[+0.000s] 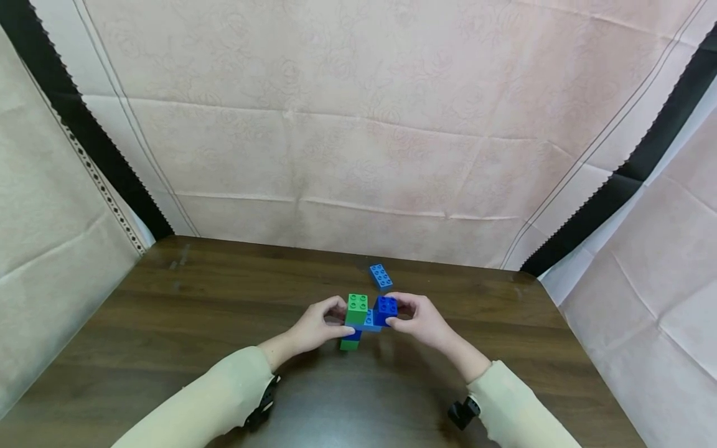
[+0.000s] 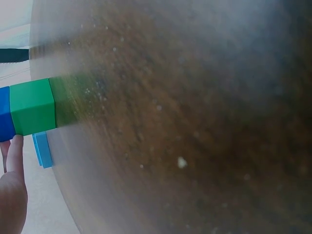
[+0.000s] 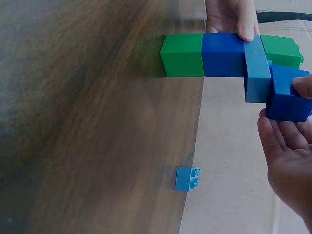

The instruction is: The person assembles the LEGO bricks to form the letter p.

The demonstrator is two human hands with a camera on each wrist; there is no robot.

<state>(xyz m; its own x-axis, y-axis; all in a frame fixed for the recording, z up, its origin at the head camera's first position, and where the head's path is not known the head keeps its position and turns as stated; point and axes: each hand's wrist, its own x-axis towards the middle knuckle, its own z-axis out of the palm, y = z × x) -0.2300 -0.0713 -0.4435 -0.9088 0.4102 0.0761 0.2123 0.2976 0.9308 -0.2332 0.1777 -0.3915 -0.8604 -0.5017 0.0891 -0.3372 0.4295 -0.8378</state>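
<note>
My left hand (image 1: 315, 326) grips a stack of toy building bricks, its thumb across the front near the middle. From the bottom up, the stack has a green brick (image 3: 183, 56), a dark blue brick (image 3: 223, 55), a light blue, thinner brick (image 3: 257, 73) jutting to the right, and another green brick (image 1: 357, 308). Between thumb and fingers, my right hand (image 1: 420, 318) pinches a second dark blue brick (image 1: 385, 310) over the jutting end. That brick looks slightly tilted in the right wrist view; whether it is seated on the studs I cannot tell.
A loose light blue brick (image 1: 381, 277) lies studs up on the dark wooden table (image 1: 224, 298), just beyond the hands. Pale cloth hangings (image 1: 347, 155) rise behind the table's far edge and at both sides.
</note>
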